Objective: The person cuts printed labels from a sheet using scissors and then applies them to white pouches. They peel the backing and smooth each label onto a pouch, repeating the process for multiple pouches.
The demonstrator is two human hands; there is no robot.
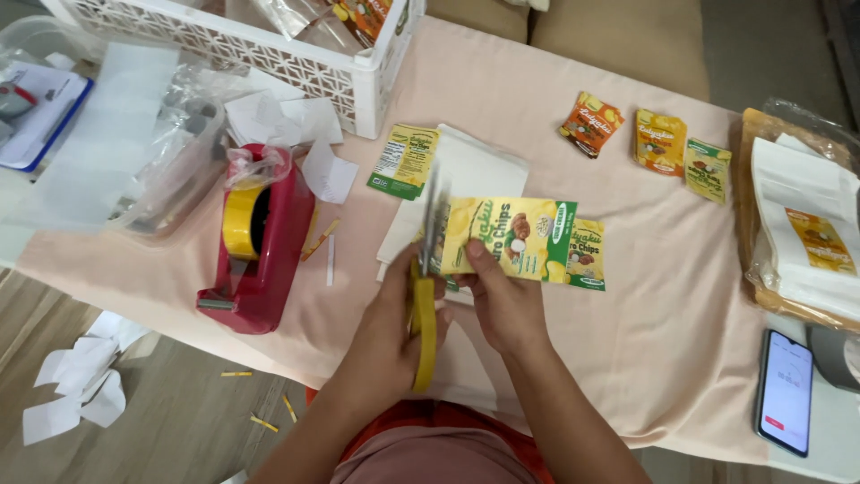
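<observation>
The tabletop, covered in a peach cloth, is carrying all the work items, and a white lattice basket is sitting at its far edge with packets inside. A clear bag of printed sheets is lying at the right edge, and a red tape dispenser with a yellow roll is standing to the left of the hands. A white paper pouch is lying flat near the centre of the cloth. Just above it, the right hand is gripping a yellow and green label sheet, thumb on top near its lower left corner, holding it raised over the pouch. The left hand is closed around the handles of yellow-handled scissors, whose blades are meeting the sheet's left edge. The sheet looks thin, light and limp, so it is likely bending wherever it is unsupported; pinching it close to the cut line, as shown, is keeping that edge steady. A dark phone is resting near the right front corner. Three small snack labels are lying in a row at the far side, and paper scraps are littering the floor.
</observation>
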